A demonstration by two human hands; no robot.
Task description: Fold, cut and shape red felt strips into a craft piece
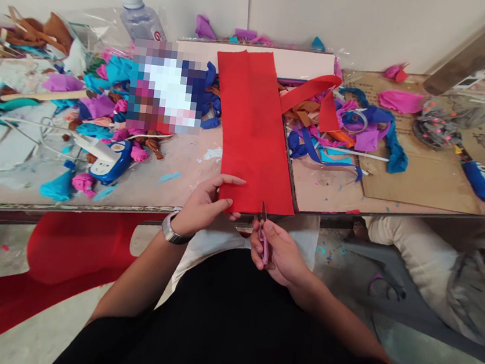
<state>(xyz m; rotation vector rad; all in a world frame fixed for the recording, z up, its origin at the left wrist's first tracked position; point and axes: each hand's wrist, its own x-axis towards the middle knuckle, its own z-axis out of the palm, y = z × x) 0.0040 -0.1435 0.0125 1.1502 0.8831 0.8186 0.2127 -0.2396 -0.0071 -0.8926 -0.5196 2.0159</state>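
A long piece of red fabric lies across the table, its near end reaching the front edge. My left hand, with a metal watch on the wrist, grips the near left corner of this fabric, thumb above and some fingertips beneath. In my right hand is a pair of scissors with pink handles. The scissors' blades point away from me at the near edge of the fabric, right of its middle. Whether the blades are in the fabric, I cannot tell. A narrow red strip curls beside the fabric's far right side.
Crumpled coloured scraps cover the table's left part; more scraps lie right. A clear bottle stands at the back left. A blue-and-white power socket with cables sits near the front. Cardboard covers the right side. Another person's leg is at right.
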